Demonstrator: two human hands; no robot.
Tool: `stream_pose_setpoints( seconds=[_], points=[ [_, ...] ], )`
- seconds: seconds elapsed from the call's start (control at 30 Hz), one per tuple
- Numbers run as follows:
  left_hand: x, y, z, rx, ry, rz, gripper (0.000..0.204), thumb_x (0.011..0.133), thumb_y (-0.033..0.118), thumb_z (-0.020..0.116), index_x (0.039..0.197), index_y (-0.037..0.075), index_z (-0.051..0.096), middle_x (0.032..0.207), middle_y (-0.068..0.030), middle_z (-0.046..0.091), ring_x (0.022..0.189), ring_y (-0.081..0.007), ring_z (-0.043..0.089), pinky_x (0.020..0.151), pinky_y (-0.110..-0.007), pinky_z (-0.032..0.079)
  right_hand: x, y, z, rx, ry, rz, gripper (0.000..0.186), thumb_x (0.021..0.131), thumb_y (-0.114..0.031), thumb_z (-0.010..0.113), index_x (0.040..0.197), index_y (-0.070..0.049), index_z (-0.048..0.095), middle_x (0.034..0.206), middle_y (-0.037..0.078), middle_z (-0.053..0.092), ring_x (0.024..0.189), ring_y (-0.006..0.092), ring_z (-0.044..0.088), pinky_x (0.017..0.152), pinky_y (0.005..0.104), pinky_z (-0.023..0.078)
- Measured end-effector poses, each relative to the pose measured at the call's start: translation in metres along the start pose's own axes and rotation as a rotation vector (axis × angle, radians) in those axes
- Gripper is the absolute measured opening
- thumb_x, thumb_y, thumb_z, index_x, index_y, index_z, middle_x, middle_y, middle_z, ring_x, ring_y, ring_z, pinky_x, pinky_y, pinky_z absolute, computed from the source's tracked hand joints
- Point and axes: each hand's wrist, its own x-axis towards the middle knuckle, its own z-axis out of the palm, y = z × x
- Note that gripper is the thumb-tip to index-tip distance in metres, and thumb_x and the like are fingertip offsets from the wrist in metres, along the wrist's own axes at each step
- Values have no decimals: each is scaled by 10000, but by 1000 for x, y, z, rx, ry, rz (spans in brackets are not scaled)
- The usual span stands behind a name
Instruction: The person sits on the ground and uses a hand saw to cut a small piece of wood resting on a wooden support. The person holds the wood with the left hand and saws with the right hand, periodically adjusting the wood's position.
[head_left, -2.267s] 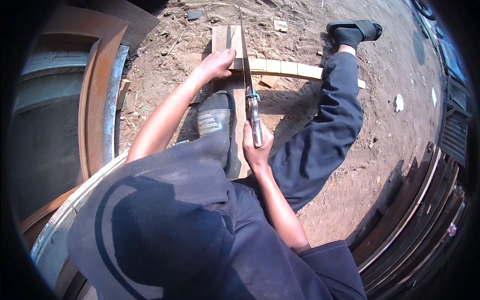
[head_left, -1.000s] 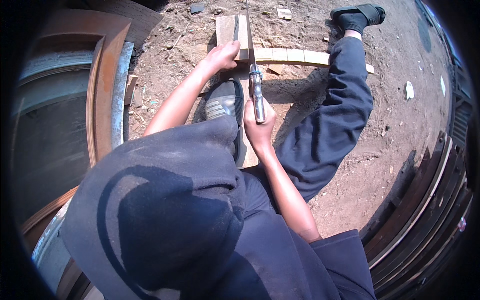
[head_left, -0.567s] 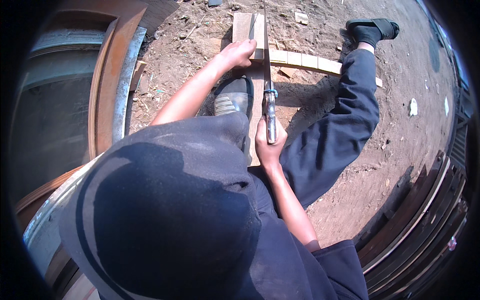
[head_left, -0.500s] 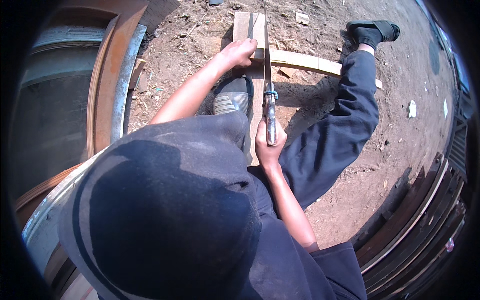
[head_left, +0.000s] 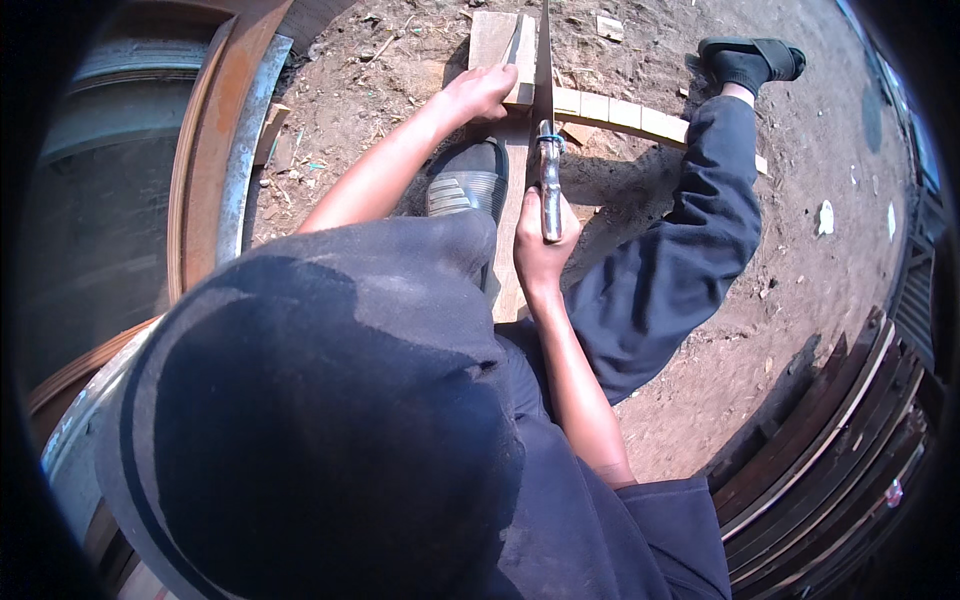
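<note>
By the right hand (head_left: 545,235) one saw (head_left: 544,90) is gripped at its handle, blade along the right edge of one board (head_left: 492,42); at the left edge the left hand (head_left: 480,92) is curled, its hold unclear. One lined strip (head_left: 625,115) is seen above outdoor dirt ground (head_left: 800,250), partly hidden by one leg (head_left: 670,260); the saw's tip is cut off.

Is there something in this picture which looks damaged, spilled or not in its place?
Nothing looks spilled. Two things stand out slightly: a blue band wrapped on the saw, ahead of the right hand, perhaps a makeshift repair; and white scraps on the dirt at right, which look like litter.
</note>
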Motion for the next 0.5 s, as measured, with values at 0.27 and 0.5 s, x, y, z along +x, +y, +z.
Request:
stream_pose_setpoints(
  seconds=[0.27, 0.5],
  points=[
    [6, -7, 3, 26, -27, -17, 346, 670, 35, 648, 938, -29, 438, 926, -221, 566, 917, -404, 571, 768, -455, 474, -23, -5, -15, -59, -33, -35, 77, 810, -10, 551, 738, 18, 558, 581, 74, 514, 517, 112, 495, 508, 299, 412],
    [9, -8, 1, 37, -90, -54, 342, 671, 42, 628, 949, -7, 434, 989, -193, 564, 980, -389, 563, 784, -458, 473, -38, -12, -16, -94, -7, -65, 73, 805, 3, 543, 735, 22, 549, 577, 86, 518, 523, 108, 508, 514, 302, 423]
  ],
)
